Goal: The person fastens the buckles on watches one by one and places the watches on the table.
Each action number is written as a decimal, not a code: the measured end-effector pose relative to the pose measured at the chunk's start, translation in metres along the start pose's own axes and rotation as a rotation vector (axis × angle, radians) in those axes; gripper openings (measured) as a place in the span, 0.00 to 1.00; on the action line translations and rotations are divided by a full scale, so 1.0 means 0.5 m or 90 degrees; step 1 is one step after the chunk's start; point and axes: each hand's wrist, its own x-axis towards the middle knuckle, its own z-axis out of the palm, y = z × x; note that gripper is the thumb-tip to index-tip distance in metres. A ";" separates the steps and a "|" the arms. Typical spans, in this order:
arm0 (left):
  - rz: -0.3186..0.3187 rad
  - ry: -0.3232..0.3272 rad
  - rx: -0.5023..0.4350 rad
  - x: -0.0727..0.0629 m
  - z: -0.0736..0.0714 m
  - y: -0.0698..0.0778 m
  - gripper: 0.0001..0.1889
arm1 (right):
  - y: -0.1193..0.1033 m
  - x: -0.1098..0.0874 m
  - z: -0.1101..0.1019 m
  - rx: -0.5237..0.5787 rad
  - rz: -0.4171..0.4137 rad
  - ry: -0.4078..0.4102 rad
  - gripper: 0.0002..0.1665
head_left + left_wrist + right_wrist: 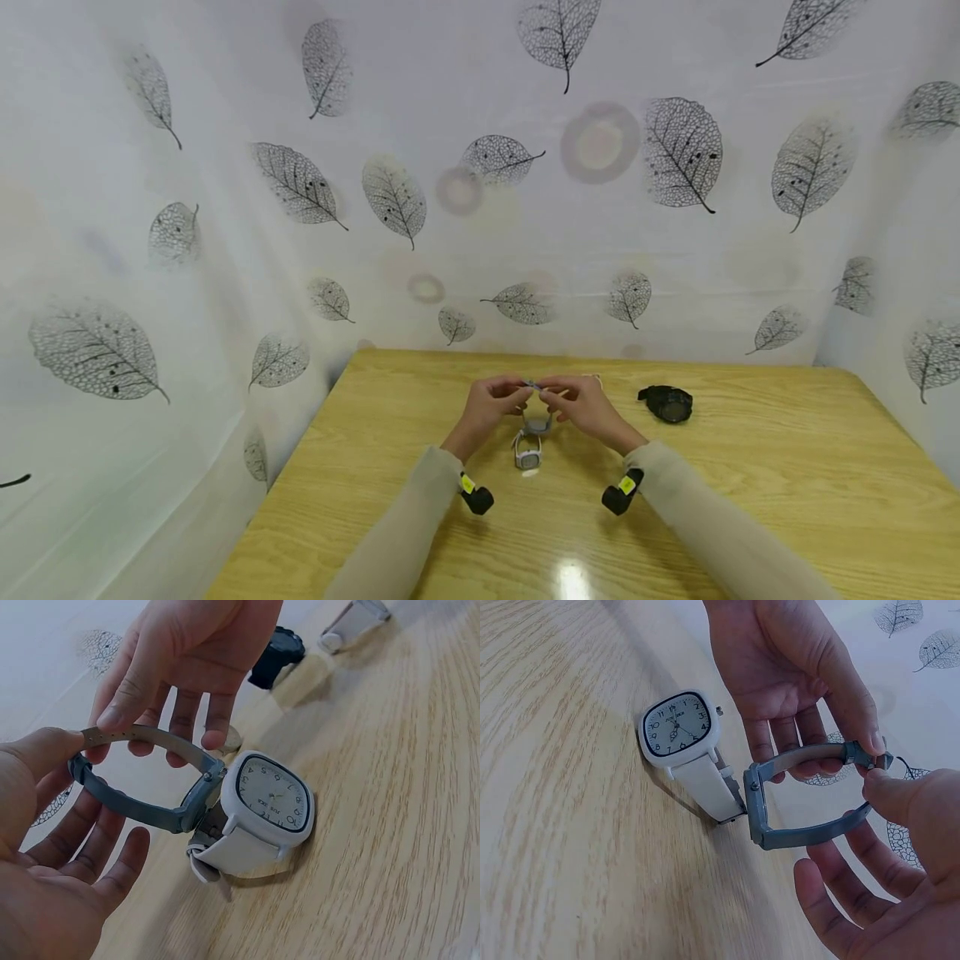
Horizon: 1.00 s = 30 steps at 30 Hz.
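A blue-grey wristwatch (127, 810) is held up by its strap, which is bent round into a loop. My left hand (487, 408) pinches the strap at the buckle end with thumb and fingers. From the other side my right hand (588, 410) pinches the punched strap end (112, 735), right beside the left fingertips. The remaining fingers of both hands spread loosely below the loop. Right by the blue-grey watch's case stands a white square-faced wristwatch (677, 727), its strap closed into a loop, on the wooden table (375, 500).
Off to the right on the table lies a black wristwatch (667, 404). Another white watch (356, 626) is farther back, mostly behind my right hand in the head view. A leaf-patterned curtain (450, 250) hangs behind and beside the table.
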 end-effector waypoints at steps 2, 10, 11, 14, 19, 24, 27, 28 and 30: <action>0.003 0.002 0.001 0.001 0.001 -0.003 0.14 | 0.000 0.000 0.001 0.001 -0.005 -0.001 0.21; 0.009 0.016 -0.013 0.003 0.005 -0.004 0.14 | 0.003 0.004 0.000 -0.016 0.012 -0.005 0.22; 0.012 0.019 -0.015 0.002 0.005 -0.003 0.14 | 0.003 0.003 0.000 -0.016 0.015 -0.010 0.22; 0.020 0.030 -0.023 0.000 0.004 0.001 0.15 | 0.004 0.002 0.000 -0.007 0.034 -0.027 0.23; 0.027 0.033 -0.036 -0.001 -0.002 -0.001 0.14 | 0.002 -0.003 -0.001 0.023 0.055 -0.045 0.24; 0.022 0.024 -0.049 0.002 -0.007 -0.003 0.15 | -0.018 -0.007 -0.002 0.025 0.050 -0.043 0.23; 0.018 0.017 -0.042 0.002 -0.007 0.004 0.17 | -0.020 -0.004 -0.001 -0.003 0.041 -0.038 0.21; 0.016 0.013 -0.038 0.002 -0.007 0.008 0.17 | -0.015 -0.002 -0.002 -0.007 0.037 -0.035 0.21; 0.012 0.008 -0.029 0.001 -0.006 0.014 0.17 | -0.003 0.001 -0.002 -0.013 0.028 -0.030 0.21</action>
